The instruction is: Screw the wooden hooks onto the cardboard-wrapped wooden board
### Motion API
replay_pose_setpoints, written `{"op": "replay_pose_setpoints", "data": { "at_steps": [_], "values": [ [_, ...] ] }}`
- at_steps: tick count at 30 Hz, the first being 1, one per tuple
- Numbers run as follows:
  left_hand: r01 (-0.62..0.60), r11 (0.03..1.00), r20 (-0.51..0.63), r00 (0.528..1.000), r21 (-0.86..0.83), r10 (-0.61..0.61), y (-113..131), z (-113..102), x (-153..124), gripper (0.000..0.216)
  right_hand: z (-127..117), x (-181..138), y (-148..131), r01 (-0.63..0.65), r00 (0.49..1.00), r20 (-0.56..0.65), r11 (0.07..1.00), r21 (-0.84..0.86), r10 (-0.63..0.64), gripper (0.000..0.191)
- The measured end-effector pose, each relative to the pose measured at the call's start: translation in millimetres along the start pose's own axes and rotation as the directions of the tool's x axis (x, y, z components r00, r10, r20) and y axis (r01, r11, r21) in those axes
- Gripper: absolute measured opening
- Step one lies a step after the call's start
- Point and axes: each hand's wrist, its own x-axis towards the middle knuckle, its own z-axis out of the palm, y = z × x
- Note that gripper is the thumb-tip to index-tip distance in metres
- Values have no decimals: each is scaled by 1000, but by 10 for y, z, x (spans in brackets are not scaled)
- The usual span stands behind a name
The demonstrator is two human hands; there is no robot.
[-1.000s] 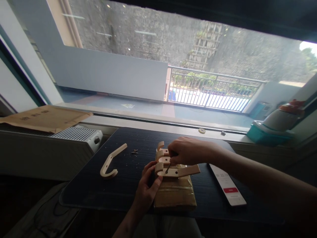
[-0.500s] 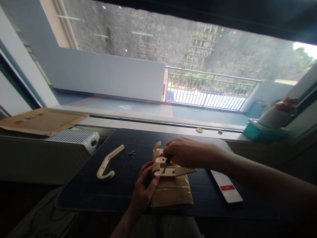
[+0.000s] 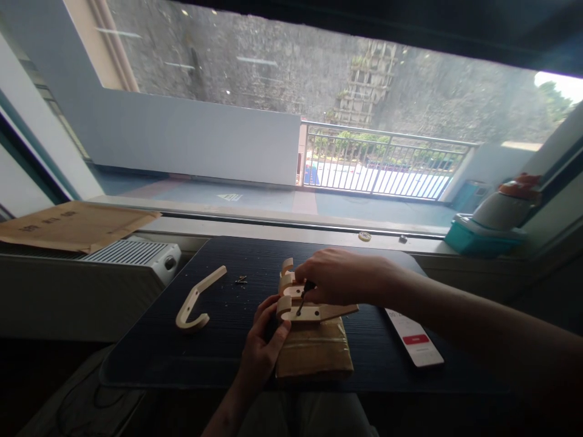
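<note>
Several pale wooden hooks (image 3: 314, 313) lie stacked on a brown taped parcel (image 3: 314, 354) on the dark table (image 3: 191, 352). My left hand (image 3: 264, 346) is closed round the curved end of the front hook, thumb on top. My right hand (image 3: 334, 276) reaches over the stack, fingers closed on a small dark screwdriver (image 3: 304, 297) whose tip meets the front hook's face. Another wooden hook (image 3: 198, 298) lies apart to the left, with loose small screws (image 3: 240, 280) beside it.
A phone (image 3: 413, 338) with a lit screen lies right of the parcel. A white radiator (image 3: 136, 255) and a flat cardboard sheet (image 3: 68, 226) sit at left. A teal box with a white container (image 3: 492, 227) stands on the sill at right. Behind is a window.
The screwdriver's handle shows more under my right hand, which has turned slightly. The view has drifted a little; the hooks and my left hand keep their places.
</note>
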Motion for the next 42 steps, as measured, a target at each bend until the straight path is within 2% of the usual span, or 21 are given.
{"op": "replay_pose_setpoints", "data": {
  "at_steps": [4,8,13,20,23,31,37,42],
  "values": [
    [-14,1000,18,1000,15,13,-18,-6,1,26,-26,-4,-33,66,998,-2,997,-49,-66,16],
    [-4,1000,21,1000,22,4,-45,-7,2,26,59,58,0,120,993,-12,989,-80,-122,16],
    [10,1000,4,1000,5,-10,-44,5,4,27,108,89,60,71,997,-31,997,-41,-72,18],
    [-4,1000,5,1000,6,4,-54,4,5,26,21,50,66,-12,1000,-11,1000,17,12,20],
    [-5,1000,13,1000,12,5,-75,1,10,26,2,26,65,-1,999,-46,1000,7,1,22],
    [-11,1000,21,1000,13,11,-67,6,16,25,10,75,48,51,998,-24,999,2,-51,17],
    [-32,999,29,999,28,31,-123,-2,6,25,52,145,121,-4,999,-37,999,35,6,18],
    [-34,999,34,999,27,33,-143,-4,4,25,-1,103,79,-54,998,-20,998,-36,53,17]
  ]
}}
